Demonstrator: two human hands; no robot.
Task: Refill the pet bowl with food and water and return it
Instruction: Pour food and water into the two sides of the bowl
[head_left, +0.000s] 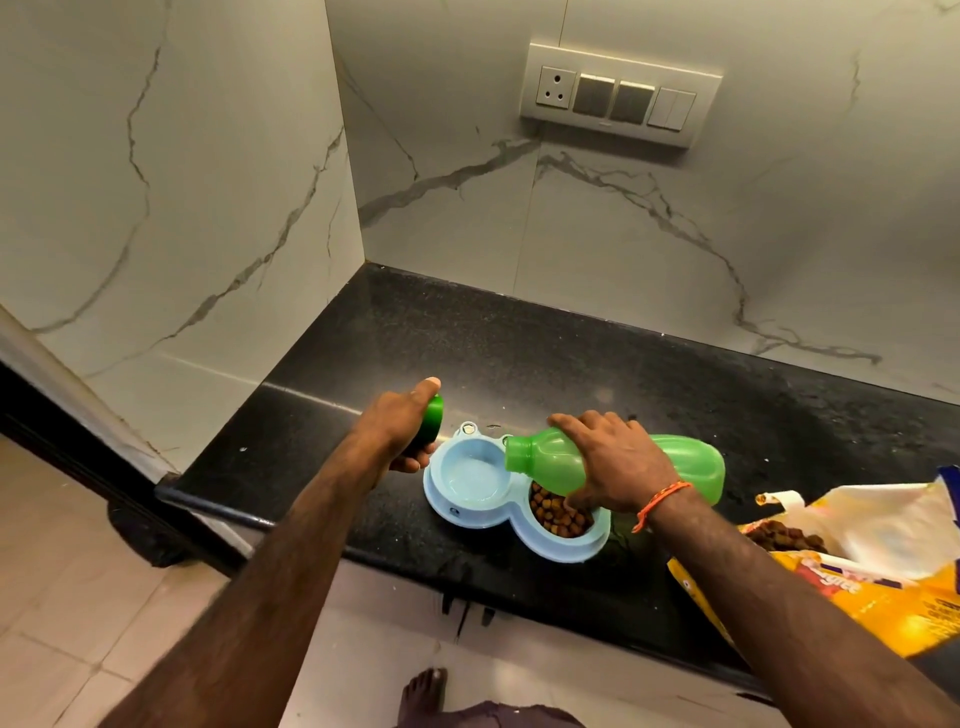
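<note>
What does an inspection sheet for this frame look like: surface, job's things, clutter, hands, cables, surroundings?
Surface: black countertop, speckled.
Job's things: blue double pet bowl near the front edge, kibble in its right well, water in the left; green bottle tipped sideways, mouth over the left well; green cap off.
Clutter: open yellow food bag lying at right.
Hands: left hand holds the cap; right hand grips the bottle.
Cables: nothing seen.
Surroundings: marble walls, switch panel, tiled floor, a bare foot.

The right hand (615, 460) tips a green bottle (696, 462) over the blue pet bowl (470, 512). The left hand (402, 431) grips its green cap (434, 418).
</note>
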